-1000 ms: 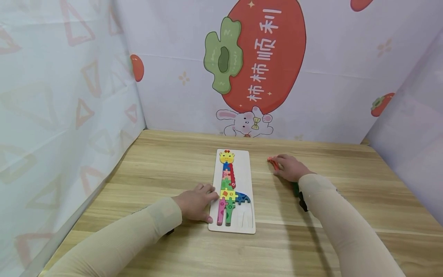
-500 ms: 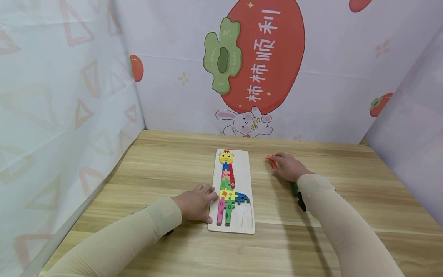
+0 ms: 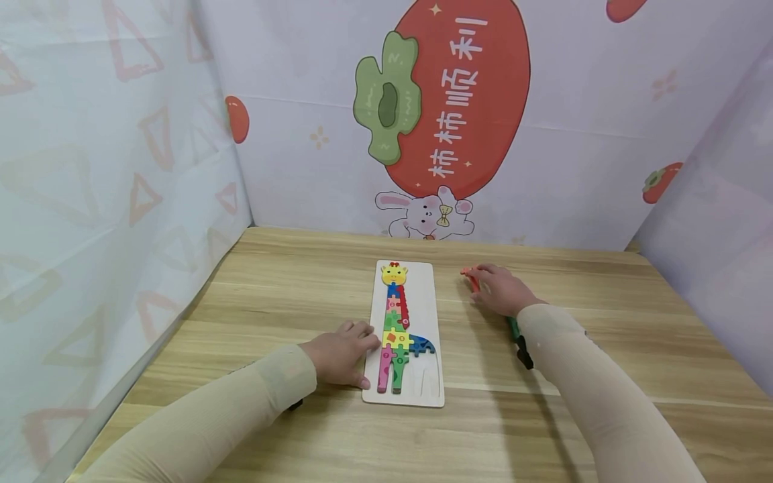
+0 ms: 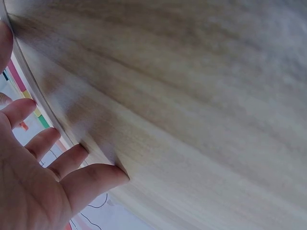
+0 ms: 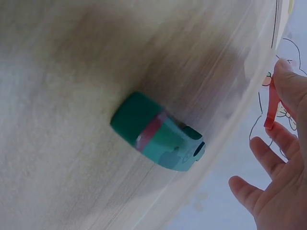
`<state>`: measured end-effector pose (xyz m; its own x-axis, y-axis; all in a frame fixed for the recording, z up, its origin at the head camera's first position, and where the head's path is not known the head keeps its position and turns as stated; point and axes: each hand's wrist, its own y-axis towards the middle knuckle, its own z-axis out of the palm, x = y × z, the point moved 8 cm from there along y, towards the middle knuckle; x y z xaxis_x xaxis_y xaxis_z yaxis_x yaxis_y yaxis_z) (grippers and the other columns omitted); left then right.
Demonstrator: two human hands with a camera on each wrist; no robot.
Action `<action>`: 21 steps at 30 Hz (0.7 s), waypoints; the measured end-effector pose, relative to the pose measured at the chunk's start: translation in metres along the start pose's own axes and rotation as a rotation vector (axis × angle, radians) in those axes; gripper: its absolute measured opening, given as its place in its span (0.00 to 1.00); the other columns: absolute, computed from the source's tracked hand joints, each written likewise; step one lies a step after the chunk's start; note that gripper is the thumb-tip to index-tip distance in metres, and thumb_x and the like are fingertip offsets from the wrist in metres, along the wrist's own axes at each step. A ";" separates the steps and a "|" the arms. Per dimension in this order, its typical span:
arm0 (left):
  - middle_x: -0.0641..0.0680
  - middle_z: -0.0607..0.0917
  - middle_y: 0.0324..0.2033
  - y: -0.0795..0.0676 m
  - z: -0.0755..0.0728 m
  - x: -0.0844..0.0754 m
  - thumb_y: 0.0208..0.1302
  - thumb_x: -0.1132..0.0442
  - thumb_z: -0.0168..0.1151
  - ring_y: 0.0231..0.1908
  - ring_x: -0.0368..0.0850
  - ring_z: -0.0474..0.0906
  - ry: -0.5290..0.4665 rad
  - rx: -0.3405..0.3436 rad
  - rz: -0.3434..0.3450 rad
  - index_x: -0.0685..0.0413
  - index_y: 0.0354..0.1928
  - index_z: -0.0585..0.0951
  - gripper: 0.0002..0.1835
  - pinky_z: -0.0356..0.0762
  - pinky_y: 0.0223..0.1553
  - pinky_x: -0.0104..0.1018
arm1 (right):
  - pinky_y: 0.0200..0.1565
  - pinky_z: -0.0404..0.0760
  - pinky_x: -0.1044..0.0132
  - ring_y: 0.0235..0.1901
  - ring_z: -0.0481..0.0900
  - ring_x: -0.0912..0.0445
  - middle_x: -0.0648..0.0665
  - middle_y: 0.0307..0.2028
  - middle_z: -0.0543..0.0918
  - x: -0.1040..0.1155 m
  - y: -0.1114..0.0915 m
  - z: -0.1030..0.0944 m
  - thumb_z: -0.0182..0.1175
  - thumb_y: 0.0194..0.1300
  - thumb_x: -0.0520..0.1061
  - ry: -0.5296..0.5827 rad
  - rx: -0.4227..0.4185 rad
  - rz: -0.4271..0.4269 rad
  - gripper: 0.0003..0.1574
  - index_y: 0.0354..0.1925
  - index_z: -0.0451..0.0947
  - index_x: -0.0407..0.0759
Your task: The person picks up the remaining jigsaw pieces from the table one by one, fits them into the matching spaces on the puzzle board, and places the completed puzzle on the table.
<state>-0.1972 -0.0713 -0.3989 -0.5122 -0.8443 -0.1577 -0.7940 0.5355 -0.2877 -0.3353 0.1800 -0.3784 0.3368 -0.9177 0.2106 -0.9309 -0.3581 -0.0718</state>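
Observation:
A pale wooden puzzle board (image 3: 425, 288) lies in the middle of the table, carrying a colourful giraffe of numbered pieces. The yellow giraffe head (image 3: 394, 274) is at its far end; below the blue tail piece (image 3: 421, 345) the board shows bare recess lines. My left hand (image 3: 341, 355) rests at the board's left edge, fingers spread and fingertips on its rim. Right of the board, my right hand (image 3: 506, 290) pinches an orange-red puzzle piece (image 5: 273, 106) between thumb and fingers, held tilted. The other right fingers are extended in the right wrist view.
Under my right wrist lies a green puzzle piece (image 5: 165, 143) with a dark red stripe, partly hidden by the wrist in the head view. A printed cloth (image 3: 290, 174) stands along the table's back edge, with more cloth on both sides.
My right hand shifts slightly left with the orange-red piece, towards the board. More of the green piece shows beneath the wrist. The left hand keeps its place on the board's edge.

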 end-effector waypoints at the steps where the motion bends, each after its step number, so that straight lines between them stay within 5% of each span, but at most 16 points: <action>1: 0.50 0.62 0.60 0.000 0.000 0.000 0.43 0.35 0.61 0.54 0.47 0.60 0.001 0.000 0.001 0.37 0.59 0.68 0.38 0.76 0.43 0.35 | 0.54 0.63 0.41 0.57 0.61 0.40 0.37 0.60 0.63 0.001 0.000 -0.001 0.60 0.57 0.53 0.004 -0.004 0.002 0.36 0.63 0.63 0.50; 21: 0.50 0.63 0.60 0.001 0.001 0.001 0.44 0.36 0.62 0.55 0.48 0.60 -0.009 -0.002 -0.007 0.37 0.59 0.68 0.38 0.76 0.44 0.37 | 0.55 0.61 0.40 0.60 0.57 0.40 0.39 0.62 0.60 0.007 -0.005 -0.005 0.59 0.59 0.53 0.040 -0.047 -0.016 0.36 0.64 0.61 0.54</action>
<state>-0.1979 -0.0713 -0.4002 -0.5036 -0.8481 -0.1646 -0.7982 0.5296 -0.2870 -0.3284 0.1759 -0.3720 0.3465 -0.9040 0.2506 -0.9314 -0.3633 -0.0227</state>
